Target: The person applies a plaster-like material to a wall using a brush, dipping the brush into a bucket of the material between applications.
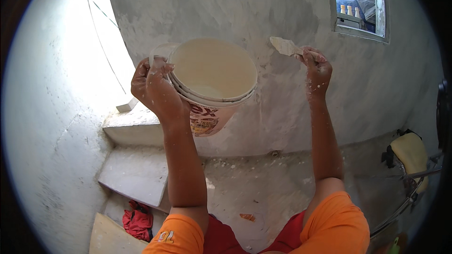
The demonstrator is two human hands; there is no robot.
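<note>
My left hand [157, 84] is closed on the handle at the left rim of a white plastic bucket [214, 113], holding it up in front of the wall. Pale, cream-coloured paint [214, 68] shows inside the bucket. Out to the right, my right hand [316, 68] grips a paintbrush [285, 46] by its handle. The brush's bristles are coated pale and point left, near the wall and apart from the bucket. Whether they touch the wall I cannot tell. White splashes speckle both hands.
A patchy grey plastered wall [212, 4] stands ahead, with a small window opening [360, 4] at upper right. Concrete steps [134, 171] rise at the left toward a bright opening. Red cloth [137, 221] lies at lower left. A cream-padded seat [409, 153] stands at far right.
</note>
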